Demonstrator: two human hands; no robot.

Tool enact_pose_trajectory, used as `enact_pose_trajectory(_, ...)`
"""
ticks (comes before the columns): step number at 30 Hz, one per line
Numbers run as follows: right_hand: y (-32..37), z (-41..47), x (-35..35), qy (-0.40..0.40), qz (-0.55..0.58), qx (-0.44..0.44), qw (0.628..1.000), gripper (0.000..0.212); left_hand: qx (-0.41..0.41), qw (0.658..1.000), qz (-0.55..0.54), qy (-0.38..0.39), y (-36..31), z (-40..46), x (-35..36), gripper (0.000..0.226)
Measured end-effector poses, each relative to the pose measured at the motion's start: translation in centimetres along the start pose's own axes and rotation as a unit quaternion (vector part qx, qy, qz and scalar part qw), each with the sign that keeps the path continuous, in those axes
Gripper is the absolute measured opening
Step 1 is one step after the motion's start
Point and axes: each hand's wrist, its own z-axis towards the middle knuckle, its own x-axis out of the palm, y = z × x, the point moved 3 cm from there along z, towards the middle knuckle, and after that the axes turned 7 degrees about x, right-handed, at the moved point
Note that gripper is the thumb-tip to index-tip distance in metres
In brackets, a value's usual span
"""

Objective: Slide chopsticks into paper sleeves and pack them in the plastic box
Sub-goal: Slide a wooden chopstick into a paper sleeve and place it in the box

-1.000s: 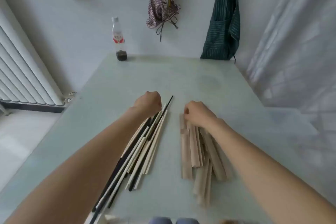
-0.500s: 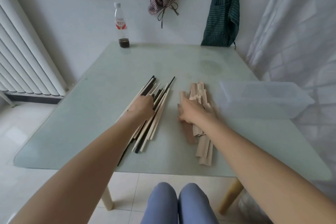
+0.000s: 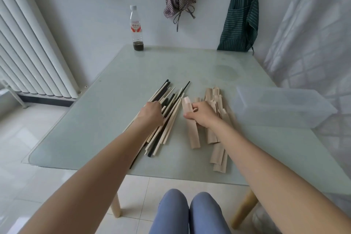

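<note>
**First sleeve in hand, chopsticks under the other palm**

At the far left stands a white radiator [image 3: 34, 47], off the tabletop [image 3: 98, 125]. A bottle [image 3: 136, 28] with a dark remnant sits at the tabletop's far edge.

The left hand [image 3: 152, 113] lies knuckles-up on the chopsticks [image 3: 167, 118], a loose fan of pale wooden and black sticks running from the near edge away toward the middle. Its fingers curl down into the pile, but whether they have closed on any stick cannot be told. The sticks look thin, stiff and light; they will likely roll and slide on the smooth top, so a pinch near the thick end of a matched pair should serve best.

Just beside them, the right hand [image 3: 201, 116] pinches one sleeve [image 3: 190, 123] between thumb and fingers near its far end, where a notched mouth shows. This sleeve lies slightly apart from the sleeve pile [image 3: 216, 119], which sits under and behind the wrist: flat tan paper strips, overlapping, some trailing toward the near edge. Paper this thin probably creases easily, so a light grip beside the mouth, keeping it open, seems wise.

At the right stands the box [image 3: 281, 106], clear plastic, lidless, apparently with nothing in it. Packing has not begun.
</note>
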Motion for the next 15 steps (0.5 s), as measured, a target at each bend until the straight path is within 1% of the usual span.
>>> enact_pose_trajectory(1,0.3,0.0,0.3,0.004,0.021,-0.008,1.000,0.019,0.007,1.000,0.000,0.006,0.0,-0.2,-0.1,0.030)
enact_pose_trajectory(4,0.6,-0.1,0.8,0.039,0.090,-0.004,0.995,0.015,0.029,0.999,0.018,0.017,-0.4,-0.7,-0.6,0.003)
enact_pose_trajectory(6,0.9,-0.4,0.9,0.066,0.123,-0.005,0.990,0.011,0.031,0.999,0.017,-0.005,-0.7,-0.9,-1.5,0.016)
enact_pose_trajectory(7,1.1,-0.6,0.8,0.073,0.139,-0.008,0.988,0.011,0.027,0.999,-0.012,-0.023,-0.8,-0.8,-2.1,0.020)
enact_pose_trajectory(8,1.4,-0.9,0.7,0.076,0.160,-0.011,0.984,0.011,0.020,0.997,-0.065,-0.045,-0.8,-0.6,-2.7,0.021)
enact_pose_trajectory(9,1.7,-1.1,0.7,0.077,0.190,-0.010,0.979,0.010,0.011,0.986,-0.147,-0.073,-0.9,-0.3,-3.4,0.019)
enact_pose_trajectory(10,2.0,-1.3,0.6,0.081,0.225,-0.005,0.971,0.008,-0.001,0.963,-0.250,-0.097,-1.0,-0.2,-4.1,0.016)
enact_pose_trajectory(11,2.3,-1.4,0.5,0.089,0.263,0.002,0.961,0.006,-0.010,0.925,-0.361,-0.114,-1.3,-0.4,-4.7,0.011)
enact_pose_trajectory(12,2.7,-1.7,0.5,0.101,0.295,0.005,0.950,0.005,-0.013,0.880,-0.457,-0.126,-1.6,-0.4,-5.3,0.009)
enact_pose_trajectory(13,3.2,-2.0,0.4,0.114,0.314,0.003,0.943,0.004,-0.013,0.839,-0.527,-0.139,-1.7,-0.5,-5.8,0.012)
enact_pose_trajectory(15,3.8,-2.5,0.3,0.138,0.305,-0.009,0.942,0.010,-0.020,0.774,-0.613,-0.156,-1.9,-0.6,-6.2,0.017)
